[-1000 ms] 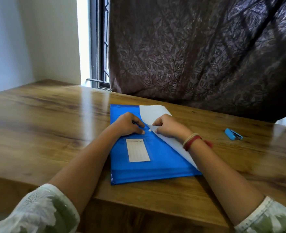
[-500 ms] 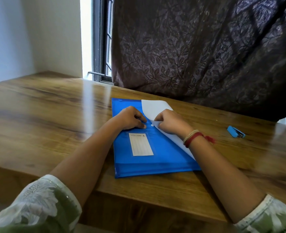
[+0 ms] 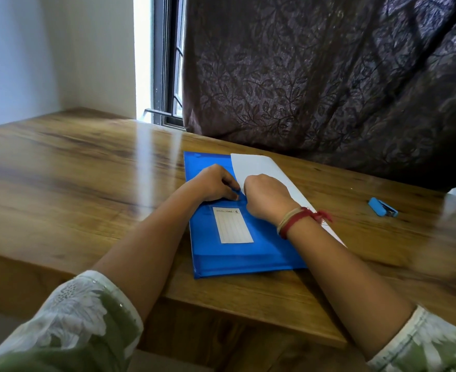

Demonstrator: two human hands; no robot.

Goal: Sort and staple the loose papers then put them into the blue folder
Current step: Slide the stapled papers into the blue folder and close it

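Note:
The blue folder (image 3: 248, 256) lies flat on the wooden table (image 3: 74, 170), a white label (image 3: 232, 225) on its front. A white flap or sheet (image 3: 259, 165) lies folded over its right side. My left hand (image 3: 213, 183) rests on the folder with fingers curled, its fingertips pinching at the flap's tip. My right hand (image 3: 265, 197), with a red thread on the wrist, is curled on the flap's edge just beside it. The two hands touch at the fingertips. What lies under them is hidden. No loose papers show outside the folder.
A small blue stapler (image 3: 382, 207) lies on the table to the right of the folder. A dark patterned curtain (image 3: 328, 76) hangs behind the table, and a window (image 3: 170, 63) stands at the back left. The table's front edge runs under my forearms.
My hands have drawn closer together at the flap's tip, and the small white dot seen there earlier is now covered. The folder and stapler have not moved.

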